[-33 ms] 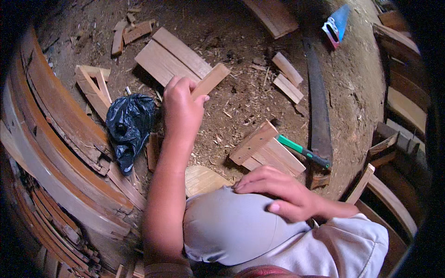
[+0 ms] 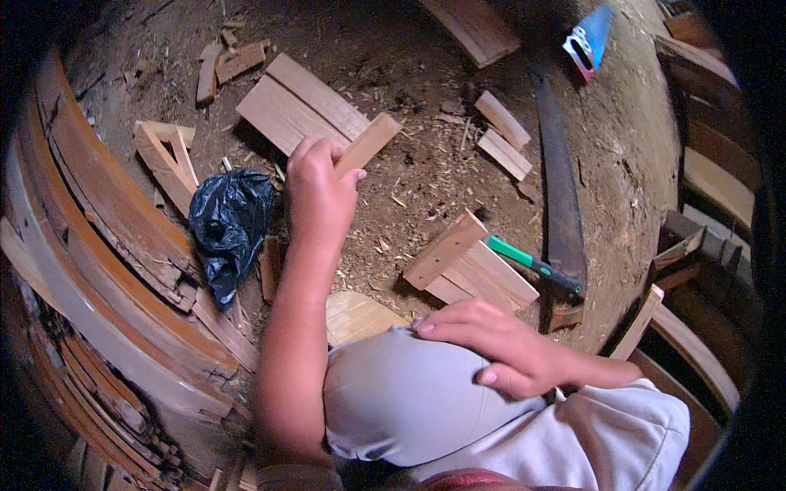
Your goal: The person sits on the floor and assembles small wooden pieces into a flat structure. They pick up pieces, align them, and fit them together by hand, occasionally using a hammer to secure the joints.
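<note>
My left hand (image 2: 321,184) is closed round the batten end of a small wooden panel. The panel (image 2: 299,106) is made of two pale boards side by side, with a wooden batten (image 2: 370,143) across their near end. My fingertips are hidden behind the wood. My right hand (image 2: 495,340) lies on my grey-clad knee (image 2: 401,401), fingers stretched out, with nothing in it. Just beyond that hand, a similar panel with a crosspiece (image 2: 446,250) rests on the ground. A hammer with a green and black handle (image 2: 512,252) lies partly behind it.
A black plastic bag (image 2: 233,221) sits left of my forearm, beside stacked planks (image 2: 106,188). At right lie a long dark blade (image 2: 561,180) and a blue saw-like tool (image 2: 594,41). Wood offcuts (image 2: 503,135) and shavings litter the dirt floor. More timber (image 2: 692,327) lines the right edge.
The view has shifted very slightly. Both hands and the panel keep the same positions.
</note>
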Action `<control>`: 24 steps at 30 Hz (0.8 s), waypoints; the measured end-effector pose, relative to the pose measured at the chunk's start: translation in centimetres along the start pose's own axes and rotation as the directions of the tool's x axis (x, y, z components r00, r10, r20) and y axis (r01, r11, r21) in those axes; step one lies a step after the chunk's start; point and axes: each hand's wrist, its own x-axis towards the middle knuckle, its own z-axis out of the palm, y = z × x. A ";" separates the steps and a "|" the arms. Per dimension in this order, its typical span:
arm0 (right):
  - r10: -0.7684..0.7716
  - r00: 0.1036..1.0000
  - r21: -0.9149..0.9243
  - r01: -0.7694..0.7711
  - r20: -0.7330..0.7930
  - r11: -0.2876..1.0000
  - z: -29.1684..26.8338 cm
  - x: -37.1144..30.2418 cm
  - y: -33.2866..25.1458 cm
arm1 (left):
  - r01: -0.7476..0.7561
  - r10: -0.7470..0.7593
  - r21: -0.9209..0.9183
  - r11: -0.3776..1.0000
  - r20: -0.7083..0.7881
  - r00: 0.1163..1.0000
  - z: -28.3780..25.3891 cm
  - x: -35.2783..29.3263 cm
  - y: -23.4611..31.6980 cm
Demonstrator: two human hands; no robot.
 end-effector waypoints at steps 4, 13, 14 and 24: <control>0.053 0.996 -0.288 -0.071 -0.072 0.955 1.3 -2.4 -3.2 | -0.011 0.011 0.043 0.999 0.008 1.000 0.1 0.1 0.7; -0.031 0.947 -0.498 -0.141 -0.321 0.856 4.3 -2.0 -4.8 | -0.040 0.043 0.152 0.988 -0.016 0.999 0.1 -0.8 0.5; -0.022 0.944 -0.501 -0.155 -0.330 0.851 4.4 -2.1 -4.4 | -0.036 0.037 0.155 0.987 -0.002 0.999 0.5 -0.8 0.8; -0.017 0.950 -0.513 -0.153 -0.312 0.845 4.1 -1.9 -4.3 | -0.077 0.081 0.153 0.985 -0.024 0.996 0.1 -0.8 0.5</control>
